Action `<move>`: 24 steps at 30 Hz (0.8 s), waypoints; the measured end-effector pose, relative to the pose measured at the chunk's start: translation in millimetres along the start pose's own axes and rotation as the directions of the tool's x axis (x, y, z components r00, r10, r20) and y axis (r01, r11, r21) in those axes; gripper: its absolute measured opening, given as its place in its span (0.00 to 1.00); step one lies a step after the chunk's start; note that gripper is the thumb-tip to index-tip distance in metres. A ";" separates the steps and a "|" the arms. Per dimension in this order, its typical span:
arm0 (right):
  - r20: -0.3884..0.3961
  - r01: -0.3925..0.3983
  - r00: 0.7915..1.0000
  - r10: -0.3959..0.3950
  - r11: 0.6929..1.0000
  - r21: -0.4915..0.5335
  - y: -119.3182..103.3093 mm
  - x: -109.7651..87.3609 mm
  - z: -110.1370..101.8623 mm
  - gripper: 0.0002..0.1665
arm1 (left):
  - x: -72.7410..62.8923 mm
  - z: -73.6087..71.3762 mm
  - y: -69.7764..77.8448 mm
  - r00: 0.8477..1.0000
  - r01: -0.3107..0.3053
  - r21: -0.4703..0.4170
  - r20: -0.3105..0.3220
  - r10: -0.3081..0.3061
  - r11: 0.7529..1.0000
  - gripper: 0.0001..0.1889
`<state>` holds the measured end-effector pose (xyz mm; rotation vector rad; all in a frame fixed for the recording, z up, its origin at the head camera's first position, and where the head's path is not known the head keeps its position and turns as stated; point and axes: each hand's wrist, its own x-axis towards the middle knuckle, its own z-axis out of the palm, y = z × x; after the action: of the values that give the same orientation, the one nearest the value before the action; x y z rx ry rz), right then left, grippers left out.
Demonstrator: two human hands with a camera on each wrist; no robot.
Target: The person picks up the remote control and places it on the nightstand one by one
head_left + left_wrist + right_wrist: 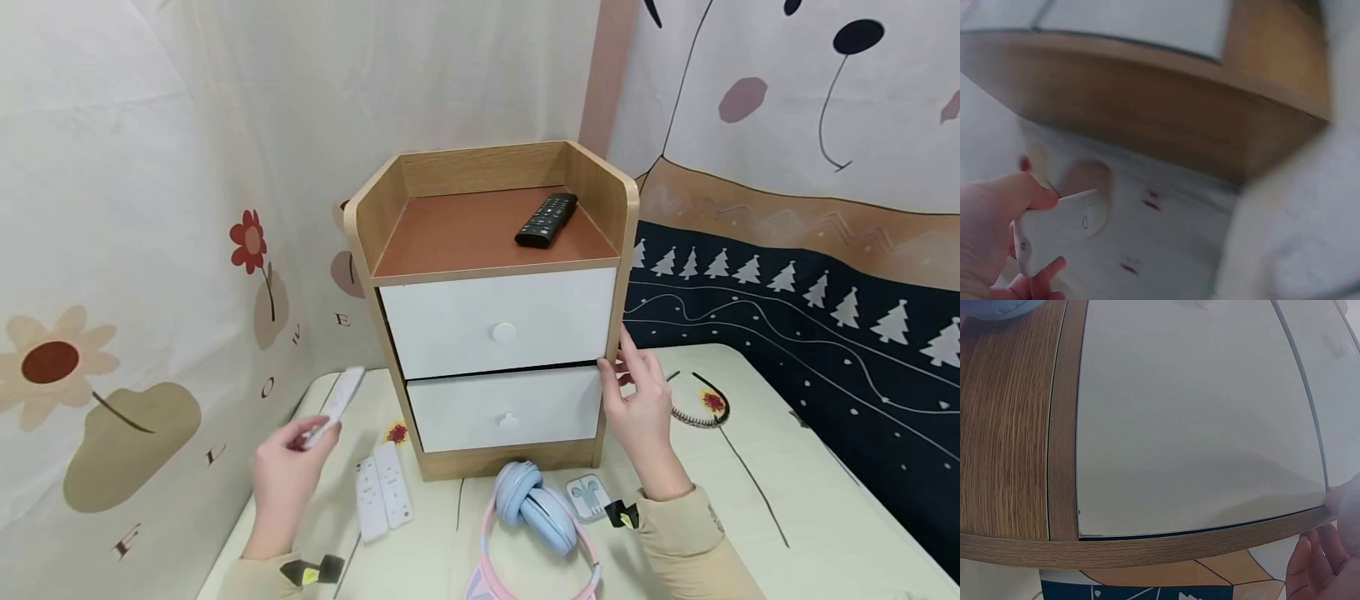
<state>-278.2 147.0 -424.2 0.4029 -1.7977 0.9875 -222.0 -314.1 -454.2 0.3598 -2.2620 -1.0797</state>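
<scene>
My left hand (285, 467) holds a slim white remote control (342, 398) in the air, left of a small wooden cabinet (510, 458). In the left wrist view the thumb and fingers pinch the remote (1063, 228) by one end. On the cabinet's right side rests my right hand (637, 408), its thumb at the front edge beside the lower white drawer (465, 417) and its other fingers along the side. Both this drawer and the upper white drawer (450, 325) are closed. A black remote control (547, 220) lies on the cabinet's brown top.
Two white remote-like bars (382, 492) lie side by side before the cabinet. Blue-and-pink headphones (547, 517) and a small clear case of earphones (588, 497) lie in front of it. A dark headband (701, 408) lies right. Printed cloth walls (187, 250) stand behind.
</scene>
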 end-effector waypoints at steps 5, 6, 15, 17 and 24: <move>-0.007 0.001 1.000 -0.001 1.000 0.009 -1.3 -0.1 0.7 0.37 | 7.8 -22.0 59.2 0.970 -0.172 -0.156 -0.197 0.140 0.973 0.13; -0.009 0.000 1.000 0.000 1.000 0.009 -1.6 0.1 0.5 0.37 | 8.9 -26.4 71.3 0.960 -0.206 -0.183 -0.228 0.163 0.961 0.13; -0.017 0.004 1.000 -0.004 1.000 0.007 -2.0 1.8 -2.3 0.37 | 17.8 -50.4 165.2 0.863 -0.466 -0.478 -0.432 0.263 0.745 0.13; -0.016 0.007 1.000 -0.007 1.000 0.006 -2.3 2.1 -2.5 0.37 | 18.8 -50.1 179.0 0.841 -0.517 -0.532 -0.463 0.281 0.670 0.13; -0.007 0.010 1.000 -0.010 1.000 0.005 -3.4 1.0 -0.7 0.37 | 16.1 -42.9 215.3 0.775 -0.631 -0.537 -0.464 0.428 0.560 0.11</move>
<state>-276.0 145.6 -421.7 0.4106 -1.7854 0.9858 -205.1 -211.8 -260.0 -0.4491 -1.4087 -1.2961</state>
